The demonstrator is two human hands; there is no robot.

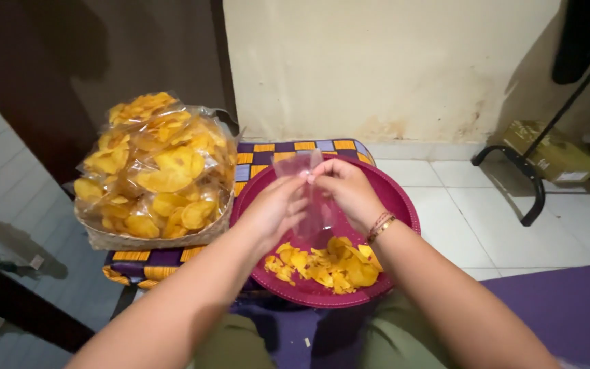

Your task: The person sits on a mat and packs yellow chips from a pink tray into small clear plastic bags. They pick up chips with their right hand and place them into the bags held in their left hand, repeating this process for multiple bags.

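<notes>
Both my hands pinch the top of a small clear plastic bag (303,166) held upright over a round maroon tray (400,199). My left hand (276,209) grips the bag's left edge, my right hand (346,190), with bracelets at the wrist, grips its right edge. The bag looks empty. A pile of loose yellow chips (326,263) lies at the near side of the tray, just below my hands.
A woven basket (151,239) piled with sealed clear bags of yellow chips (158,164) stands at the left on a purple-and-orange checked cloth (295,147). A black metal stand (527,178) and a cardboard box (554,154) are at the right on white floor tiles.
</notes>
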